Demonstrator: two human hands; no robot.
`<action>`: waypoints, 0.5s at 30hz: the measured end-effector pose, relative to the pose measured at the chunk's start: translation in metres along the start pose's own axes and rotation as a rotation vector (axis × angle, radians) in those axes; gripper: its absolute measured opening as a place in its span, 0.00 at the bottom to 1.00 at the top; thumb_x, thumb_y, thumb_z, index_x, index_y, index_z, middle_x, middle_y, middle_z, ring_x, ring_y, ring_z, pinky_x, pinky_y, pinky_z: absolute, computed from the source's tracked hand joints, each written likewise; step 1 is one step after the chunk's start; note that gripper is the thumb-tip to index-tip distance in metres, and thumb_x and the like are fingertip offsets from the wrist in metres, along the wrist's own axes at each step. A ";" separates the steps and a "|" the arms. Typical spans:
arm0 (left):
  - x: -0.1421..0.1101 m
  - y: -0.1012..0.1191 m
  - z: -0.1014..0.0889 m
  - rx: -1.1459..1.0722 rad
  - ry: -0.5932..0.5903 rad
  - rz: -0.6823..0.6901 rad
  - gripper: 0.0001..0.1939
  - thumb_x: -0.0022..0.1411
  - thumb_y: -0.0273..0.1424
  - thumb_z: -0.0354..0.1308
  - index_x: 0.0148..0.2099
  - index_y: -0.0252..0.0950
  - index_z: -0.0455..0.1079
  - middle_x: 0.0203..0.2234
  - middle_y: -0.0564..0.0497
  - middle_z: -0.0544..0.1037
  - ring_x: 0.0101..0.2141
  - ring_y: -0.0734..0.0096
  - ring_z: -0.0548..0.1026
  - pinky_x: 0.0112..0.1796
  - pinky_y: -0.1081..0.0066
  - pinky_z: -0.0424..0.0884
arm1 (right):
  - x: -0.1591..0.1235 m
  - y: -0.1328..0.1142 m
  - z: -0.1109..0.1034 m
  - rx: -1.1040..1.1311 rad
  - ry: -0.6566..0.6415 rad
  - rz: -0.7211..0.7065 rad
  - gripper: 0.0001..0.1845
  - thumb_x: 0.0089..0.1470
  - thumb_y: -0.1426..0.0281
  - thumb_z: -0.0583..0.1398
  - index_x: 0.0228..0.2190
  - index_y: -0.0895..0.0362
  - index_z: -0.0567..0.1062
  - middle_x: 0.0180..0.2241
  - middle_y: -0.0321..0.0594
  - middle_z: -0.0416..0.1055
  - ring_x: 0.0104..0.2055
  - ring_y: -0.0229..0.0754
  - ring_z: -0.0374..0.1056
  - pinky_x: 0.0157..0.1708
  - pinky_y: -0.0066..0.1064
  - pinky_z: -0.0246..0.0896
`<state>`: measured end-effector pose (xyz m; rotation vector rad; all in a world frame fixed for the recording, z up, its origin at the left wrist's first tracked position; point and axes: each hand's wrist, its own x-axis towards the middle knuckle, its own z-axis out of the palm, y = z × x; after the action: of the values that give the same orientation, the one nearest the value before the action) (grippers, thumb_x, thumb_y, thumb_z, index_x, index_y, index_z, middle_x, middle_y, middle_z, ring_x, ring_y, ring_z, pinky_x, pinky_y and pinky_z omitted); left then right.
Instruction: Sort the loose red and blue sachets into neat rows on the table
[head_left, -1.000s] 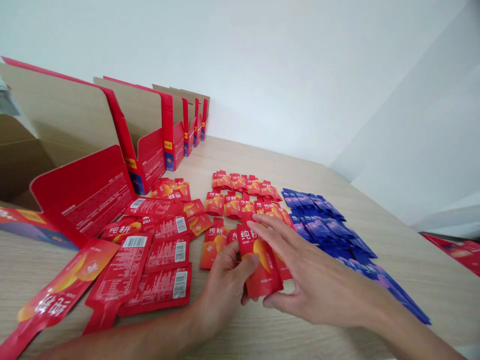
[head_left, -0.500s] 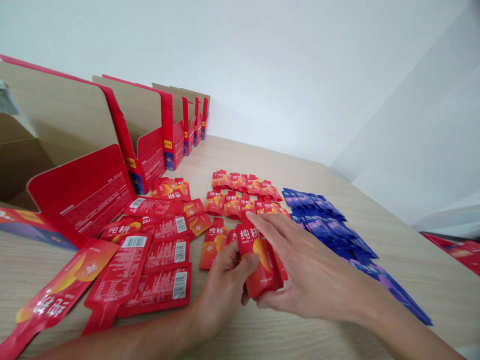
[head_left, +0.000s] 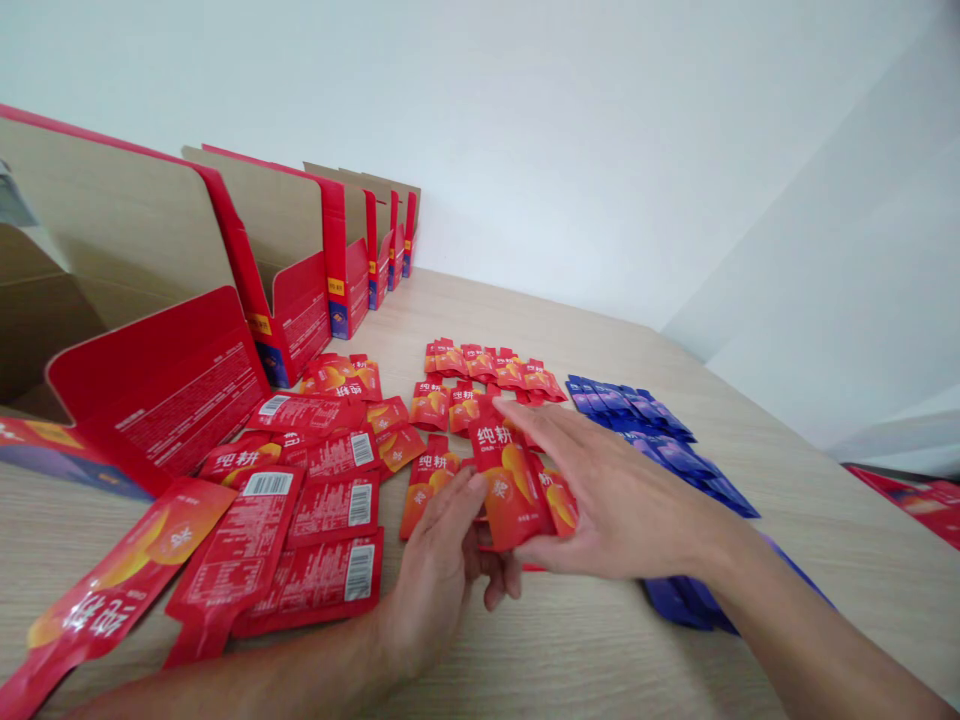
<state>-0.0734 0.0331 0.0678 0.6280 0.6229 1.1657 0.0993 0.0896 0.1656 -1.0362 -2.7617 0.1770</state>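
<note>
Between my hands is a small stack of red sachets [head_left: 513, 490] with orange fruit pictures, printed face up. My right hand [head_left: 622, 500] grips it from the right, fingers at its top and thumb at its lower edge. My left hand [head_left: 439, 560] is at the stack's left edge, its thumb and loosely curled fingers apart. Rows of similar red sachets [head_left: 433, 402] lie flat just behind, partly hidden by my hands. Left of them is a loose pile of red sachets [head_left: 330, 505], some with barcodes up.
Tall opened red cartons [head_left: 165, 390] stand in a line along the left, receding to the wall. Overlapping blue sachets [head_left: 675, 455] lie at the right, partly behind my right arm. A red printed item [head_left: 911, 500] shows at the right edge. All rest on a wooden table [head_left: 570, 650].
My hands and the red stack have moved slightly away from me. My left thumb has come off the stack's front and the left fingers have loosened, while my right hand keeps its hold.
</note>
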 end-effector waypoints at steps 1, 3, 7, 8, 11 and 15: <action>-0.001 0.000 0.000 -0.007 -0.029 -0.003 0.32 0.61 0.61 0.64 0.36 0.36 0.66 0.23 0.53 0.75 0.18 0.77 0.71 0.17 0.78 0.59 | 0.006 0.006 -0.002 0.001 0.011 0.016 0.63 0.49 0.57 0.74 0.77 0.54 0.53 0.73 0.55 0.61 0.72 0.64 0.63 0.70 0.58 0.61; -0.002 -0.002 -0.001 -0.005 -0.066 -0.008 0.32 0.62 0.62 0.63 0.38 0.35 0.67 0.25 0.52 0.76 0.18 0.78 0.71 0.17 0.79 0.58 | 0.021 0.021 -0.004 0.001 0.036 0.045 0.62 0.51 0.55 0.73 0.77 0.57 0.53 0.74 0.57 0.58 0.73 0.64 0.61 0.71 0.58 0.60; -0.007 -0.012 -0.003 0.043 -0.143 -0.025 0.24 0.60 0.48 0.70 0.45 0.36 0.67 0.26 0.56 0.76 0.17 0.80 0.70 0.17 0.81 0.57 | 0.062 0.051 0.003 -0.009 0.006 0.127 0.61 0.55 0.50 0.73 0.77 0.59 0.53 0.74 0.59 0.58 0.72 0.65 0.62 0.70 0.56 0.59; -0.008 -0.014 -0.003 0.068 -0.172 -0.033 0.23 0.60 0.45 0.71 0.45 0.36 0.68 0.26 0.56 0.76 0.17 0.81 0.69 0.17 0.81 0.57 | 0.072 0.057 0.008 -0.022 -0.022 0.152 0.61 0.55 0.50 0.73 0.77 0.59 0.53 0.74 0.60 0.58 0.72 0.65 0.63 0.70 0.55 0.60; -0.011 -0.019 -0.003 0.138 -0.224 -0.054 0.19 0.58 0.40 0.70 0.43 0.35 0.69 0.27 0.56 0.75 0.17 0.84 0.67 0.16 0.81 0.55 | 0.100 0.067 0.022 -0.063 -0.104 0.191 0.60 0.57 0.49 0.72 0.76 0.62 0.53 0.72 0.64 0.61 0.69 0.66 0.66 0.67 0.52 0.63; -0.014 -0.020 -0.002 0.152 -0.271 -0.075 0.17 0.56 0.36 0.72 0.41 0.35 0.69 0.26 0.56 0.73 0.18 0.84 0.66 0.17 0.81 0.58 | 0.124 0.066 0.038 -0.074 -0.182 0.186 0.60 0.57 0.48 0.72 0.75 0.66 0.56 0.66 0.67 0.68 0.64 0.67 0.72 0.62 0.50 0.67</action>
<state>-0.0662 0.0145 0.0530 0.8686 0.5021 0.9486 0.0413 0.2192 0.1332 -1.3605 -2.8479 0.2065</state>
